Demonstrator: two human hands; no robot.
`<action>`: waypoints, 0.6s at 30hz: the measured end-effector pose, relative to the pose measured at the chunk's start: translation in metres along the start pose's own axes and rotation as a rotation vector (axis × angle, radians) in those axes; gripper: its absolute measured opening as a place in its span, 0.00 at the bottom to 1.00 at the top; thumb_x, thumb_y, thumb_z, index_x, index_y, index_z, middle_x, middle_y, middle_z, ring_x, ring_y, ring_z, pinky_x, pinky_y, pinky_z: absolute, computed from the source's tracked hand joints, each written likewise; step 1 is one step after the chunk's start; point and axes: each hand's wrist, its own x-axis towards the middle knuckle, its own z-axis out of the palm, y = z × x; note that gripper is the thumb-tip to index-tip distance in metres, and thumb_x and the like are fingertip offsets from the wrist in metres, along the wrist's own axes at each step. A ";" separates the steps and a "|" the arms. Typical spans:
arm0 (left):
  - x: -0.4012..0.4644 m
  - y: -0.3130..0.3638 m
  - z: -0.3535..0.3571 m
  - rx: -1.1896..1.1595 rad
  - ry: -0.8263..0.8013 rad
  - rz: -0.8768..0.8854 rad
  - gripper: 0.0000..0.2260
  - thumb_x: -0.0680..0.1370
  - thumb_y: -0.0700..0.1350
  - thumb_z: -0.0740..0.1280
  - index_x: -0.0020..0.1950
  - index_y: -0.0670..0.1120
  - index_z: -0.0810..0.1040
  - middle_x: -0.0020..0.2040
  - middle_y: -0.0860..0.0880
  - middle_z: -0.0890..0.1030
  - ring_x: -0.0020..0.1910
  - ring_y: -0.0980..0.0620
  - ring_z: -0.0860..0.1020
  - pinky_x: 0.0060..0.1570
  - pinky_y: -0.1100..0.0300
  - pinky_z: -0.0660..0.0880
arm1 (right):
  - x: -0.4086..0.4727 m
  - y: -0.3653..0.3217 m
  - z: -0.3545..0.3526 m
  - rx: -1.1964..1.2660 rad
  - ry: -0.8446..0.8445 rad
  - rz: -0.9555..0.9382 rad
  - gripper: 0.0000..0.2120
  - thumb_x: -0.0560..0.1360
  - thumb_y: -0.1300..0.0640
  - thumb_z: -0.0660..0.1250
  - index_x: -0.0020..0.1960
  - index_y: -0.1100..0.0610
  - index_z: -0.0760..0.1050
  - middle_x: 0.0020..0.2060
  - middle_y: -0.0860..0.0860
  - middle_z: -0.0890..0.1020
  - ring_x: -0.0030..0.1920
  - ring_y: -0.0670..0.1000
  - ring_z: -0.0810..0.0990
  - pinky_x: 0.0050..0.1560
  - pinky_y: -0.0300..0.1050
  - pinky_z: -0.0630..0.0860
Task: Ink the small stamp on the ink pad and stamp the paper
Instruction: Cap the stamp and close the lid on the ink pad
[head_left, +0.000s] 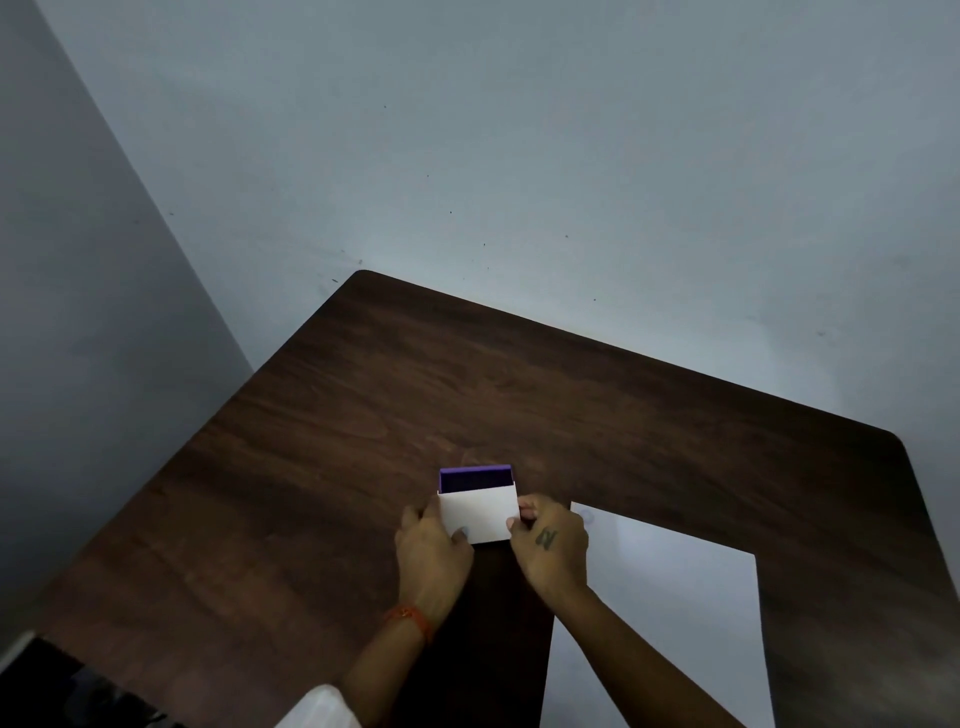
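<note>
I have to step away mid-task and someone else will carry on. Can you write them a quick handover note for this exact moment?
Left hand: grips the left side of the white box.
Right hand: grips the box's right side.
Box: held between both hands above the table, its purple inner tray slid partly out at the far end.
Paper: flat on the table, right of the hands; a faint mark near its far left corner, too dim to read.
Stamp: not in view.
Done: box partly opened.
Left: finish opening, ink the stamp, stamp the paper.
</note>
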 end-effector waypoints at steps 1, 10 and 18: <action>0.000 0.000 0.000 -0.002 0.001 0.006 0.24 0.76 0.42 0.66 0.71 0.44 0.65 0.68 0.42 0.68 0.66 0.43 0.70 0.67 0.50 0.69 | 0.000 0.000 0.000 -0.003 0.000 -0.002 0.11 0.73 0.57 0.69 0.55 0.57 0.79 0.52 0.53 0.84 0.50 0.52 0.83 0.46 0.33 0.70; -0.002 0.000 0.001 -0.004 0.004 0.032 0.23 0.76 0.42 0.66 0.70 0.45 0.66 0.67 0.42 0.69 0.65 0.44 0.70 0.67 0.50 0.69 | 0.002 0.003 -0.001 -0.025 -0.013 -0.006 0.12 0.74 0.56 0.68 0.56 0.57 0.79 0.55 0.54 0.83 0.52 0.52 0.82 0.55 0.40 0.77; 0.000 0.003 0.002 -0.013 0.010 0.023 0.23 0.76 0.42 0.66 0.70 0.45 0.66 0.67 0.43 0.69 0.66 0.44 0.70 0.67 0.50 0.69 | 0.005 0.001 -0.002 0.004 0.019 0.006 0.11 0.74 0.57 0.68 0.55 0.59 0.79 0.53 0.54 0.84 0.51 0.53 0.82 0.55 0.41 0.77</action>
